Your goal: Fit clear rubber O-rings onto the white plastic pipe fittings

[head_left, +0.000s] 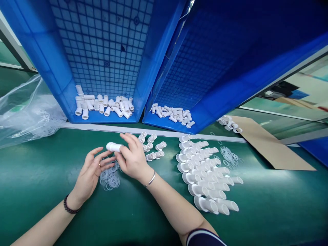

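Well, the green counter (115,218) has two blue bins (84,41) behind it, full of loose white pieces (125,106) at the front, so lots seems left. One big bunch of tubes (200,191) stands in rows, maybe done; a little bunch (151,156) is nearer. The right hand (135,160) pinches one white tube (114,147) over the counter. The left hand (88,174) has spread fingers just beside it. That tube looks round and a bit bumpy. Thin rings (109,178) lie below.

A lane is left open on the green surface (170,172) between the short white tubes (160,146) and the rows of flanged white tubes (202,171), crossed lower down by the right forearm (174,208); farther on, passage is bounded by two blue crates (217,97).
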### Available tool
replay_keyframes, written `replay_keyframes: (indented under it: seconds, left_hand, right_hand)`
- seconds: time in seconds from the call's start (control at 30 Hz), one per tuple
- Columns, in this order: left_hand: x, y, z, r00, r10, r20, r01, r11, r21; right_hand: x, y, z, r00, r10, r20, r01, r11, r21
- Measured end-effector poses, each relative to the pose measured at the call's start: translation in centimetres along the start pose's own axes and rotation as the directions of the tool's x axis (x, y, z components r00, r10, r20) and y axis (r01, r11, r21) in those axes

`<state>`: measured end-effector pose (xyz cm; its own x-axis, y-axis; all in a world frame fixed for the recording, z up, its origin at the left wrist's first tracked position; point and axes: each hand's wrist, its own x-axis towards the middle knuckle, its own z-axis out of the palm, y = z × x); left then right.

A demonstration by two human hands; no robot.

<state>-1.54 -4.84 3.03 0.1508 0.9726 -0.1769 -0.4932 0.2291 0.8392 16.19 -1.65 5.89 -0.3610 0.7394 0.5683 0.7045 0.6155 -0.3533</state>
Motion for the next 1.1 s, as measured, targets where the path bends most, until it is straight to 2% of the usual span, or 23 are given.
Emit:
replay_keyframes:
  seconds: [0.13,0.27,0.37,0.43,0.53,0.63,0.7,0.77,0.83,0.93,1.0,1.1]
  left_hand:
    - [0.1,0.1,-0.5,0.987,0.155,-0.043,-0.142,0.964,0.224]
    - [0.4,-0.2,-0.8,0.983,0.175,-0.057,-0.145,0.927,0.345]
    - [0.4,-0.2,-0.9,0.981,0.183,-0.063,-0.142,0.902,0.407]
    - [0.5,0.1,-1.0,0.975,0.212,-0.073,-0.156,0.874,0.461]
    - [1.5,1.2,-1.9,0.942,0.326,-0.083,-0.214,0.769,0.602]
    - [4.6,2.7,-3.4,0.887,0.461,-0.007,-0.288,0.565,0.774]
    - [7.7,3.7,-4.1,0.861,0.493,0.127,-0.339,0.370,0.865]
    - [11.2,4.5,-4.2,0.838,0.469,0.278,-0.381,0.140,0.914]
    - [14.5,5.2,-3.6,0.852,0.393,0.346,-0.368,-0.019,0.929]
    - [18.1,6.0,-2.0,0.877,0.340,0.339,-0.333,-0.077,0.940]
    - [19.4,6.2,-1.0,0.875,0.359,0.324,-0.323,-0.063,0.944]
    - [20.1,6.2,-0.1,0.877,0.393,0.275,-0.297,-0.005,0.955]
  right_hand:
    - [0.6,2.1,-1.0,0.987,0.156,0.031,-0.144,0.960,-0.241]
    - [0.2,3.8,-0.9,0.955,0.266,0.129,-0.197,0.898,-0.393]
    - [0.0,4.3,-1.1,0.935,0.305,0.179,-0.211,0.888,-0.408]
    - [0.1,4.1,-1.4,0.940,0.295,0.169,-0.209,0.895,-0.395]
    - [0.5,2.9,-1.8,0.950,0.255,0.181,-0.190,0.931,-0.313]
    - [0.4,1.1,-1.5,0.907,0.213,0.362,-0.140,0.966,-0.217]
    - [0.1,0.1,-0.8,0.853,0.186,0.487,-0.092,0.973,-0.211]
    - [-0.4,-0.4,0.0,0.819,0.176,0.546,-0.043,0.968,-0.248]
    - [-0.8,-0.5,0.8,0.812,0.188,0.552,-0.014,0.953,-0.304]
    - [-1.0,-0.2,1.6,0.816,0.227,0.532,-0.009,0.925,-0.380]
    - [-1.1,0.1,2.0,0.818,0.232,0.526,-0.002,0.916,-0.401]
    - [-1.4,0.7,2.8,0.832,0.215,0.511,0.010,0.916,-0.402]
